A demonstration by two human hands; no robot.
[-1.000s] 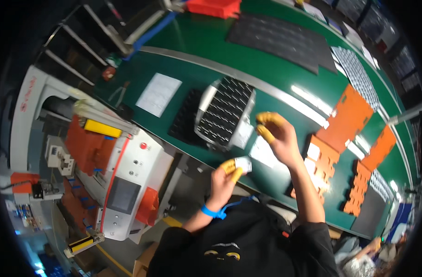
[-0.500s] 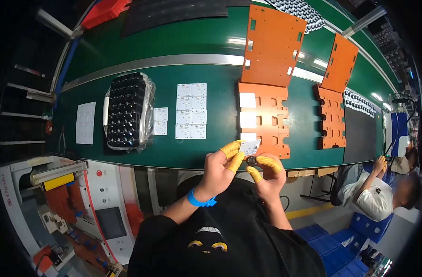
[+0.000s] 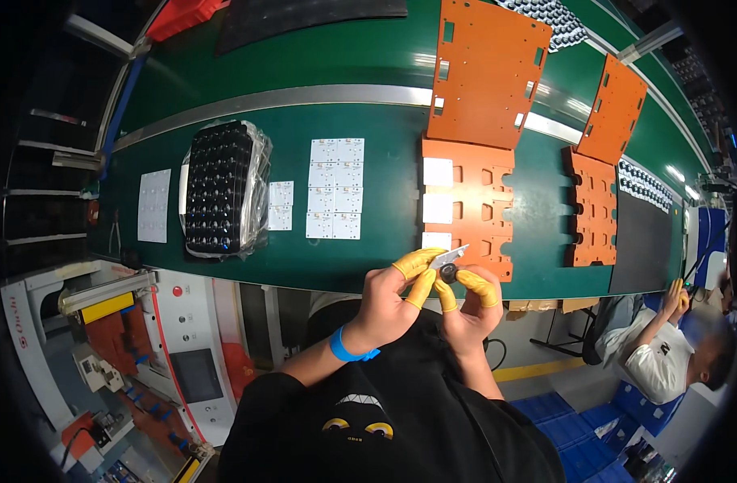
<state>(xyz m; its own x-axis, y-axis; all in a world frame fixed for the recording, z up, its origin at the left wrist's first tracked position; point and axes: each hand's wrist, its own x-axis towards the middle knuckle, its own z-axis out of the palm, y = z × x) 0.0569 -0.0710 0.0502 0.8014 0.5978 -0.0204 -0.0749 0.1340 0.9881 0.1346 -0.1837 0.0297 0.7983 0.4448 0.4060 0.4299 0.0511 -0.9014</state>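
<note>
The fingers of the left hand [image 3: 389, 303], in yellow covers [image 3: 422, 289], are coming almost together and pinching a small white card [image 3: 448, 257] at one end. The fingers of the right hand [image 3: 472, 317] are bending almost together too, holding a round black piece [image 3: 449, 274] right beside the card; whether the two are touching is not showing clearly. The right hand is no longer reaching out over the desk [image 3: 389, 201], well apart from the card, as it was doing a second ago. The card is now tipping more onto its edge than half a second ago. So it seems both pieces are being worked on together. Just past the hands, an orange holder [image 3: 473, 153] is lying on the desk, with three white cards [image 3: 438, 173] sitting along its left side. Farther left, a group of white cards [image 3: 348, 201] is lying flat, and beyond it a black tray [image 3: 244, 193] is resting in clear plastic [image 3: 261, 161]. A blue band [image 3: 348, 348] is circling the left wrist.
</note>
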